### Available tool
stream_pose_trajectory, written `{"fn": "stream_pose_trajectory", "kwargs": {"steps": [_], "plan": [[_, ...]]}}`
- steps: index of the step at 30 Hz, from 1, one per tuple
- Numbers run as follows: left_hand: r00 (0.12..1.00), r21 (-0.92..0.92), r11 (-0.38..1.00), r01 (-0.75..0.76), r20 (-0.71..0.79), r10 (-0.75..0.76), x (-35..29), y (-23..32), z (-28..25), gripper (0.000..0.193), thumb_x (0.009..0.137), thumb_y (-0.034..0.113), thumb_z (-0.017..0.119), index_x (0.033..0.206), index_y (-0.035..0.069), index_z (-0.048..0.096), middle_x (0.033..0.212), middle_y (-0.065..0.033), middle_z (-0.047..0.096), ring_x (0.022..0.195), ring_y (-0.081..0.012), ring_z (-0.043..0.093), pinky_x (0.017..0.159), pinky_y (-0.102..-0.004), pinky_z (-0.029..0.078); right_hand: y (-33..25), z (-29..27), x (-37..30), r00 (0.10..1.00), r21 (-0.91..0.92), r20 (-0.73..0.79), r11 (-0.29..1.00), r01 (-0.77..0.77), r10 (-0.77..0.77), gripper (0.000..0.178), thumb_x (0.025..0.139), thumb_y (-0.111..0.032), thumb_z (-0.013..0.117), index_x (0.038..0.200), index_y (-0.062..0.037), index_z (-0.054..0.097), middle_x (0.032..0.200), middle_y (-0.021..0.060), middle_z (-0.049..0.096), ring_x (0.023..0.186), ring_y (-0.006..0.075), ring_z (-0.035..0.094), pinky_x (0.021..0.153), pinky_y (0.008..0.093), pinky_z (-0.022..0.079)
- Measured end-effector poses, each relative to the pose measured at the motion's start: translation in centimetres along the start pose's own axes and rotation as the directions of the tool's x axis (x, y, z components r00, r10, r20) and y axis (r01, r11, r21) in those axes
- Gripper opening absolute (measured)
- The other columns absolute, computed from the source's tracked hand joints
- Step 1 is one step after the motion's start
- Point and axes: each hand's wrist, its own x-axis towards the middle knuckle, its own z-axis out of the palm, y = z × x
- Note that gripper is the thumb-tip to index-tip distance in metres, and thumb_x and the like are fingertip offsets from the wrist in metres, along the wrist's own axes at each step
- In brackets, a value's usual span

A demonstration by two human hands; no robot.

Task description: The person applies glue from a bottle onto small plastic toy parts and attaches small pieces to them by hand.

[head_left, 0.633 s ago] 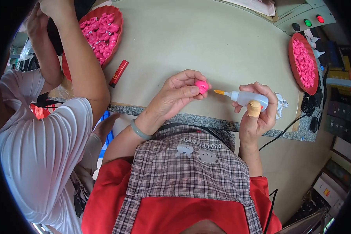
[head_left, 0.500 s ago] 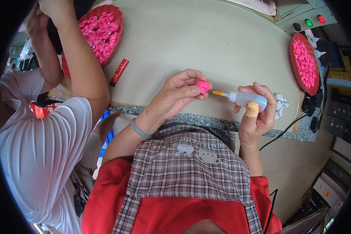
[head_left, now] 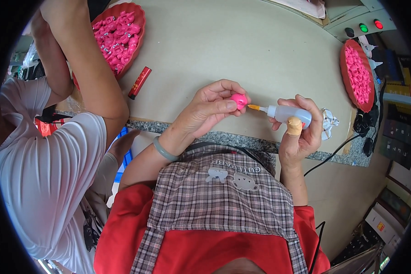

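Between the fingertips of my left hand (head_left: 214,104) is a small, rounded pink plastic piece (head_left: 239,101), partly covered by the fingers. My right hand (head_left: 302,130) grips a translucent squeeze bottle (head_left: 287,114) with a thin yellow-orange nozzle, held sideways and pointing left. The nozzle tip is at the right side of the pink piece; whether it touches cannot be made out. A tan wrap covers my right thumb. Both hands are above the near edge of the table.
A red scalloped tray (head_left: 140,41) of pink pieces stands at the far left, and another red tray (head_left: 347,86) at the right. A red tube (head_left: 140,82) and crumpled white paper (head_left: 329,123) lie on the table (head_left: 205,50). A co-worker's arm (head_left: 84,59) reaches in at left.
The gap between nozzle tip and pink piece has closed: the piece has shifted slightly right and the nozzle slightly left and up. Both hands keep their grips.
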Motion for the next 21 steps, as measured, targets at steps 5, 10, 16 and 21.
{"fn": "stream_pose_trajectory", "kwargs": {"steps": [5,10,16,21], "plan": [[1.0,-0.051,0.999,0.003,0.006,-0.003,0.04,0.11,0.14,0.025,0.086,0.003,0.062,0.111,0.002,0.058,0.105,-0.0116,0.062,0.09,-0.0155,0.061,0.08,-0.0271,0.051,0.13,0.03,-0.06,1.0,-0.01,0.006,1.0,0.006,-0.006,0.031,0.094,-0.017,0.055,0.116,0.0037,0.049,0.09,0.0197,0.067,0.064,0.0163,0.065,0.051,0.0224,0.052],[1.0,-0.056,0.998,0.006,0.005,-0.006,-0.03,0.12,0.06,0.025,0.086,0.003,0.062,0.111,0.002,0.058,0.105,-0.0111,0.062,0.091,-0.0155,0.061,0.081,-0.0273,0.051,0.24,0.05,-0.07,1.0,-0.013,0.005,1.0,0.011,-0.011,0.031,0.094,-0.018,0.055,0.116,0.0038,0.049,0.089,0.0195,0.067,0.063,0.016,0.065,0.051,0.0224,0.052],[1.0,-0.036,0.999,0.006,0.009,-0.006,0.02,-0.02,-0.08,0.026,0.086,0.005,0.062,0.112,0.002,0.056,0.107,-0.0121,0.06,0.091,-0.0158,0.06,0.08,-0.0264,0.05,0.3,0.08,-0.09,1.0,-0.018,-0.004,1.0,0.005,-0.005,0.031,0.094,-0.019,0.054,0.115,0.004,0.05,0.087,0.0188,0.068,0.063,0.0155,0.065,0.05,0.0221,0.052],[1.0,-0.061,0.998,0.01,0.002,-0.01,0.0,0.04,0.06,0.025,0.086,0.003,0.061,0.112,0.001,0.057,0.105,-0.0108,0.062,0.09,-0.0155,0.061,0.081,-0.0273,0.051,0.26,0.09,-0.11,1.0,-0.022,0.001,1.0,0.006,-0.006,0.032,0.094,-0.02,0.055,0.114,0.0038,0.05,0.087,0.0187,0.068,0.062,0.0152,0.065,0.05,0.0218,0.051]]}}
